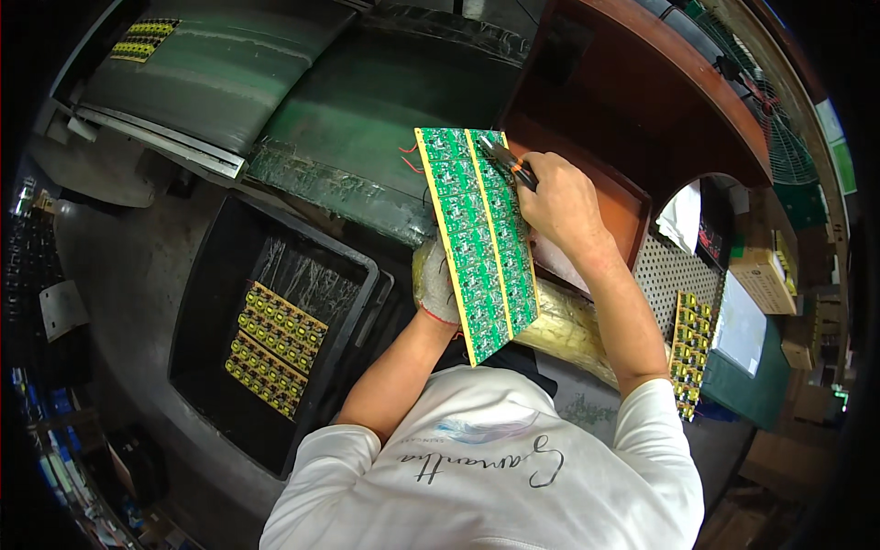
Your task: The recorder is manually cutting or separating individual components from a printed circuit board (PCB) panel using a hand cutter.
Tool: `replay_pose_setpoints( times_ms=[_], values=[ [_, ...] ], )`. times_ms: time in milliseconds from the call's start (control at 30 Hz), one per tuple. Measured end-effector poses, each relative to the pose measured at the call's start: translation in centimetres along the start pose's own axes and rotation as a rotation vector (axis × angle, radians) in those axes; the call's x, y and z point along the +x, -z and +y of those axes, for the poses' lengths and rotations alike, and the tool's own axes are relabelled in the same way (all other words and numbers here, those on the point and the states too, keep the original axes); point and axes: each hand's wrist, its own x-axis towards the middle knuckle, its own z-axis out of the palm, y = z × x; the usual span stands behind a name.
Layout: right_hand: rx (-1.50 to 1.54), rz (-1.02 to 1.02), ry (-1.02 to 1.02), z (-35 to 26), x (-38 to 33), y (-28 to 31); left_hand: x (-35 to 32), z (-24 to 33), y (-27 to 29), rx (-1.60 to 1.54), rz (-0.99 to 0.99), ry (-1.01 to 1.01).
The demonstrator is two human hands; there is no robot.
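Observation:
A green circuit board panel (469, 229) with yellow strips stands tilted in front of me, its solder side facing up. My left hand (437, 282), in a pale knitted glove, grips it from behind at the left edge; most of its fingers are hidden by the panel. Thin red wires stick out past the upper left edge. My bare right hand (561, 197) is closed around small cutters (518, 170) with black and orange handles. Their jaws meet the panel near its upper right corner; whether they are closed on anything is too small to tell.
At left, a black bin (197, 316) contains board panels (275, 353) with yellow components. Behind lies a green conveyor belt (367, 119), with another panel (145, 39) far left. A reddish-brown box structure (632, 101) rises at back right. One more panel (690, 353) lies near a perforated surface (674, 275).

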Motion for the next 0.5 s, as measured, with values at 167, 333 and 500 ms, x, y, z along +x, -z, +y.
replay_pose_setpoints(
  times_ms=[167, 333, 500],
  values=[
    [-0.076, -0.049, -0.012, -0.7, 0.3, 0.3, -0.3, 0.1, -0.1, -0.133, -0.076, 0.027],
    [-0.165, -0.026, 0.042, -0.8, 0.1, 0.6, -0.2, 0.4, -0.7, -0.174, -0.056, 0.069],
    [-0.174, 0.006, 0.107, -0.6, 0.1, 0.8, -0.3, 0.5, -1.0, -0.125, -0.023, 0.068]
  ],
)
